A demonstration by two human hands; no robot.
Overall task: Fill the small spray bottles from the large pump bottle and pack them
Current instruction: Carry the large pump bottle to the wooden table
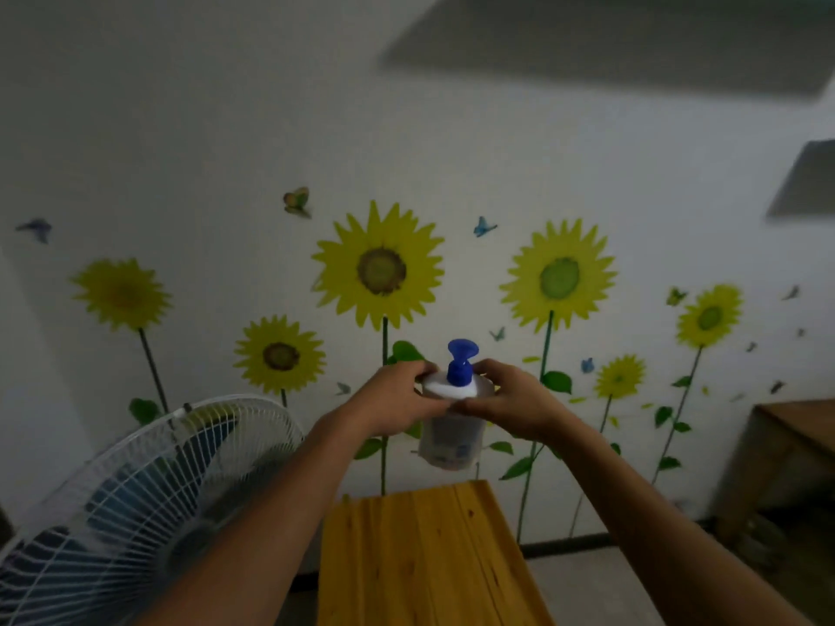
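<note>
The large pump bottle (452, 438) is a clear bottle with a white shoulder and a blue pump head. It is held upright in the air above the far end of the wooden table (429, 558). My left hand (393, 399) grips its shoulder from the left and my right hand (510, 402) grips it from the right. Fingers of both hands curl round the bottle's top. No small spray bottles are in view.
A white standing fan (135, 499) is at the lower left, close to my left forearm. Behind the table is a white wall with sunflower stickers (379, 268). A second wooden table (795, 445) stands at the right edge.
</note>
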